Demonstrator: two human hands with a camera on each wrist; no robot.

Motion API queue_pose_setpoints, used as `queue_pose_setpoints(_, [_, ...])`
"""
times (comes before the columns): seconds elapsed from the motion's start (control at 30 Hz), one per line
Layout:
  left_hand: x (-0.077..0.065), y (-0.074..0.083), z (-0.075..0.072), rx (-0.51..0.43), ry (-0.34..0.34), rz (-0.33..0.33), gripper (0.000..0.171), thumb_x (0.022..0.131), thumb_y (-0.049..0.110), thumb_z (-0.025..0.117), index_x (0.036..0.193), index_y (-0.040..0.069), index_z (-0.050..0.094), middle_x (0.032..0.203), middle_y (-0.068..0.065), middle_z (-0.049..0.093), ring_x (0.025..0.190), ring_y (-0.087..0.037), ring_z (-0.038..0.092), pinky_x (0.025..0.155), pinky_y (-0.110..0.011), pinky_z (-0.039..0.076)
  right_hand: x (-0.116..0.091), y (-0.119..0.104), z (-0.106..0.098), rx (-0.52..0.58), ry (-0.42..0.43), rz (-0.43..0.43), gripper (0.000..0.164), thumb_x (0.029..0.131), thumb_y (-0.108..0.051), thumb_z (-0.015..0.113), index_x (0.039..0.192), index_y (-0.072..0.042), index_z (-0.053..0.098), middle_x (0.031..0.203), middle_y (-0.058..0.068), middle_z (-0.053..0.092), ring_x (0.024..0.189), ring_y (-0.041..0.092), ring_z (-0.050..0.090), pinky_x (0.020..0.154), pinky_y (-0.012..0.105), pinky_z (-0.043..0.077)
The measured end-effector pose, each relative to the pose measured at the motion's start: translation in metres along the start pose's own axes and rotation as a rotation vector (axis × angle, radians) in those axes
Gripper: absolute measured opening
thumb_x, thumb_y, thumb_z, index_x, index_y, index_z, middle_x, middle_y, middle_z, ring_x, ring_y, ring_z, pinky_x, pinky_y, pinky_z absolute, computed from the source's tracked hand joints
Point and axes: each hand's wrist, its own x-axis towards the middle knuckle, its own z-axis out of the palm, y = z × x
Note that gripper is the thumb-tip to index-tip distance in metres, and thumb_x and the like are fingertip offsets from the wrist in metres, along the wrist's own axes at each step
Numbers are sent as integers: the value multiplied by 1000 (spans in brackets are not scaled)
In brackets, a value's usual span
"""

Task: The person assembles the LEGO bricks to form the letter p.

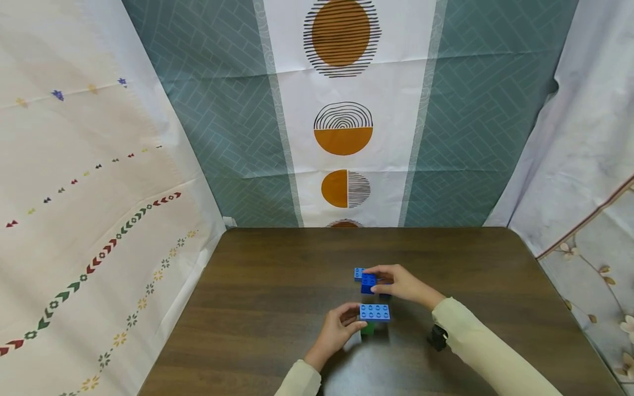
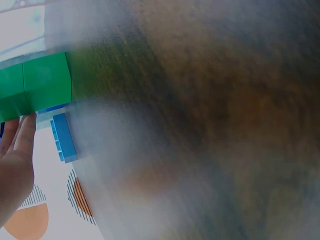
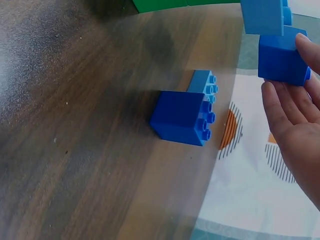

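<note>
Midway between the side edges of the worktop, the left hand holds the left end of a stack, thumb and fingers closed about it, probably to steady the green bricks under the long light blue brick. The right hand pinches a dark blue brick between thumb and fingers, apparently by its sides to leave its studs uncovered. Nearer the far edge, a second dark blue brick and a small light blue brick stand loose, ungripped.
</note>
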Motion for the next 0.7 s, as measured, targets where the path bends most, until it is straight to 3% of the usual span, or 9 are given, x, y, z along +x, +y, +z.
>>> queue_pose_setpoints(0.13, [0,0,1,-1,3,30,31,84,1,72,114,-1,64,111,-19,67,107,-30,64,89,-34,54,-4,-3,-2,-6,-2,-24,44,92,-16,66,130,3,55,126,24,58,111,37,60,93,57,47])
queue_pose_setpoints(0.33, [1,-1,1,-7,10,4,31,83,1,73,113,0,65,111,-16,67,107,-27,63,90,-32,53,-11,-8,-5,10,-7,-16,45,92,-20,67,131,-1,56,127,24,57,111,38,60,92,53,50])
queue_pose_setpoints(0.43, [-2,14,1,-3,3,8,29,84,-1,71,113,-4,64,111,-20,66,108,-33,63,91,-36,53,-16,-13,-5,19,-20,-2,45,91,-21,68,131,-3,56,129,23,56,113,39,58,93,52,50])
queue_pose_setpoints(0.57, [-3,17,1,13,-2,24,29,85,-4,69,113,-6,63,110,-24,65,107,-38,62,90,-38,54,-21,-16,-2,15,-35,-13,44,91,-19,67,131,-4,56,129,21,57,114,38,58,94,54,48])
queue_pose_setpoints(0.7, [1,0,1,23,0,26,30,85,0,71,114,-2,64,112,-20,66,107,-33,63,90,-34,54,-26,-18,4,58,-53,-32,44,91,-17,67,131,-2,56,127,21,58,112,36,59,94,53,48])
